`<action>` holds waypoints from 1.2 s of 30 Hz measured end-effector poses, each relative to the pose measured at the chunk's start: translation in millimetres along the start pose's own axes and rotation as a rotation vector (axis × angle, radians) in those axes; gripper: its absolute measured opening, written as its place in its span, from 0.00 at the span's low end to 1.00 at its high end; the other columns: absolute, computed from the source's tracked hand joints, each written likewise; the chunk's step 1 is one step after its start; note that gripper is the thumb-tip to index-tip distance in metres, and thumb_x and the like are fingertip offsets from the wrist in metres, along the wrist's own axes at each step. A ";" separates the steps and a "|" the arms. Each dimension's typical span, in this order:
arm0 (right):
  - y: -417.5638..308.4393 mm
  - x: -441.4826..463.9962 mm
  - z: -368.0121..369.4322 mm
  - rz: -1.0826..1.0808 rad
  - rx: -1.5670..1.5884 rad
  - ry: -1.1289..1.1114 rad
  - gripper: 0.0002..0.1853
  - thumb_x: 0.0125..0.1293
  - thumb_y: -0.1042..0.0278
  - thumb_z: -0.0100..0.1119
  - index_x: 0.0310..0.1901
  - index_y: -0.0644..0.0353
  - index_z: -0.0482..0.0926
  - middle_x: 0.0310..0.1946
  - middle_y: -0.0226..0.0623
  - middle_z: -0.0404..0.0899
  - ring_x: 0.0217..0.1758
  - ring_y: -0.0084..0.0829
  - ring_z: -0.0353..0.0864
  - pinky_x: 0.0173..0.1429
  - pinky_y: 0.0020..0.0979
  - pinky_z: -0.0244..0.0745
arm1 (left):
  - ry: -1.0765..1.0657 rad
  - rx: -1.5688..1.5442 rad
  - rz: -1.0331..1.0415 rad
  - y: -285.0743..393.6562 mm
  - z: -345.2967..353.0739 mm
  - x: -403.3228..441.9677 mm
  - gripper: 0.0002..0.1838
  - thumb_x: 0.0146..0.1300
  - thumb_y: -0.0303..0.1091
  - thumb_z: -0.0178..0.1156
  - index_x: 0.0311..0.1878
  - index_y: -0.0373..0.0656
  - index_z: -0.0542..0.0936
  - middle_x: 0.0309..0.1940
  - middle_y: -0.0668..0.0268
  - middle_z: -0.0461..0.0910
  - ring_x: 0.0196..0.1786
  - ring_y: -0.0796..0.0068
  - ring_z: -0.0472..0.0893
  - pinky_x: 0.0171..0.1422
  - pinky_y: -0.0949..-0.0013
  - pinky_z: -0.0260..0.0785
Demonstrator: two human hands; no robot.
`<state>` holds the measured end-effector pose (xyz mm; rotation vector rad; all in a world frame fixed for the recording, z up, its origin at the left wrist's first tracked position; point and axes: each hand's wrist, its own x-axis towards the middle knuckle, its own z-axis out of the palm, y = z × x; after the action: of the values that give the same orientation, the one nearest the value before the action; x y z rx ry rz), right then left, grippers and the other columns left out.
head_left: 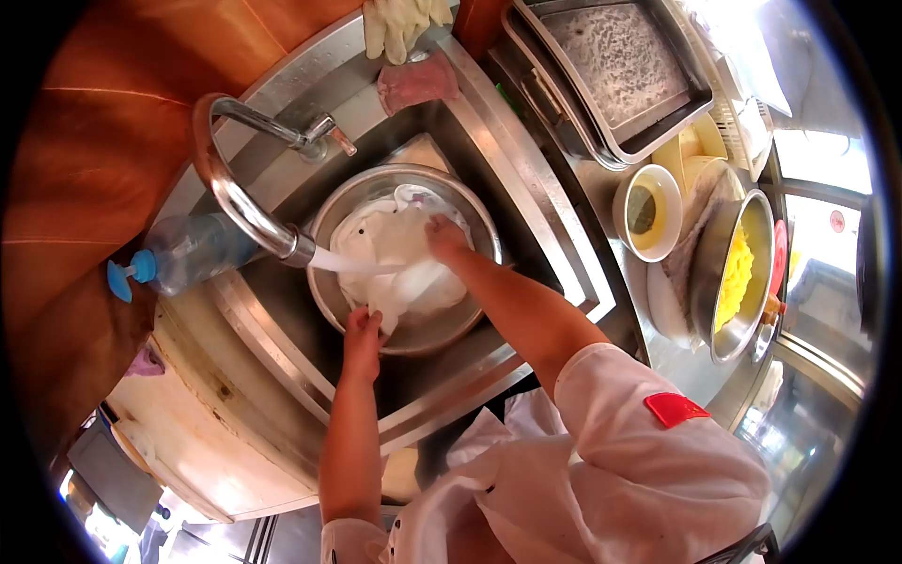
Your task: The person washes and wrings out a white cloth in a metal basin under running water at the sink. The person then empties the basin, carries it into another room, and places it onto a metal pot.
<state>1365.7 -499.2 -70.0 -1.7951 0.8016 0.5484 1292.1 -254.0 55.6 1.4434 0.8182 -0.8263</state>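
Observation:
A white cloth point(385, 232) with a small dark spot lies bunched in a round metal basin point(486, 218), which sits inside the steel sink point(512, 122). Water streams onto the cloth from a curved chrome faucet point(225, 179). At the basin's near rim, my left hand point(361, 336) is closed on a hanging edge of the cloth. My right hand point(445, 239) reaches over the basin's right side, its fingers curled into the cloth and partly hidden.
Left of the faucet lies a clear bottle with a blue pump point(183, 254). Pale gloves point(399, 26) and a pink cloth point(416, 83) lie behind the sink. To the right are stacked metal trays point(620, 70), a white bowl point(648, 212) and a metal bowl of yellow food point(736, 277).

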 end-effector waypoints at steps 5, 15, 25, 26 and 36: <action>-6.3 -33.4 44.7 -0.330 -0.693 0.422 0.21 0.72 0.53 0.54 0.64 0.47 0.77 0.69 0.51 0.63 0.59 0.56 0.74 0.67 0.57 0.67 | -0.062 -0.624 -0.407 -16.7 34.5 8.8 0.45 0.71 0.53 0.63 0.81 0.50 0.49 0.72 0.53 0.58 0.72 0.46 0.67 0.71 0.42 0.67; -80.8 -203.9 45.9 -0.751 -0.228 -0.013 0.17 0.61 0.57 0.60 0.18 0.55 0.80 0.23 0.37 0.78 0.32 0.44 0.79 0.37 0.48 0.67 | -0.680 -1.006 0.079 -3.0 45.0 26.2 0.34 0.75 0.58 0.51 0.76 0.47 0.64 0.68 0.61 0.72 0.70 0.59 0.71 0.81 0.44 0.59; -53.5 -138.3 65.0 -0.587 -0.209 0.137 0.17 0.62 0.57 0.58 0.19 0.56 0.82 0.24 0.41 0.81 0.32 0.49 0.83 0.38 0.51 0.77 | -0.685 -0.930 0.067 -59.6 34.8 77.9 0.31 0.71 0.64 0.56 0.68 0.56 0.74 0.57 0.68 0.80 0.65 0.65 0.76 0.71 0.48 0.67; -51.7 -117.7 63.6 -0.425 -0.271 0.114 0.17 0.63 0.56 0.56 0.21 0.56 0.83 0.26 0.43 0.82 0.36 0.49 0.85 0.41 0.51 0.78 | -0.683 -0.926 0.064 -45.9 47.3 72.1 0.31 0.71 0.64 0.56 0.68 0.56 0.74 0.57 0.68 0.80 0.65 0.65 0.76 0.71 0.48 0.67; -0.7 -32.6 32.0 -0.249 -0.316 0.676 0.21 0.74 0.50 0.50 0.48 0.63 0.78 0.45 0.55 0.81 0.48 0.53 0.83 0.57 0.53 0.77 | -0.007 -0.519 -0.323 -8.7 38.7 -4.2 0.46 0.73 0.64 0.53 0.83 0.53 0.47 0.83 0.60 0.46 0.82 0.44 0.51 0.80 0.38 0.52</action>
<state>1344.6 -460.5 -58.1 -2.3776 0.9505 -0.1268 1281.6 -292.4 53.9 0.8613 1.1800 -0.7808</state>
